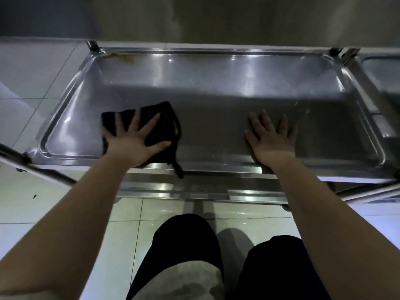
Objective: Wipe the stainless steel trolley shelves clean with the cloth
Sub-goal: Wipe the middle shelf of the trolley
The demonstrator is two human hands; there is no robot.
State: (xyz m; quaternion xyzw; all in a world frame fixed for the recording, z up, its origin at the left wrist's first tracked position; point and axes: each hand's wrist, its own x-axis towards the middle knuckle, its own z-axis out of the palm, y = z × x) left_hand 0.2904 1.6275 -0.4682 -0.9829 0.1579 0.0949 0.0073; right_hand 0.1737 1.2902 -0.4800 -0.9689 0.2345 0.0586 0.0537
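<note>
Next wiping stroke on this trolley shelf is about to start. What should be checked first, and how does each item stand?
1. Left hand pressed flat on the cloth: ok.
2. Right hand flat on the bare shelf, apart from the cloth: ok.
3. Nothing loose on the shelf in the stroke's path: ok.
4. Far left corner clean: not ok, a brownish stain is there.
5. Cloth fully on the shelf: not ok, its strap hangs over the near rim.
6. Cloth damp and clean enough: cannot tell.
</note>
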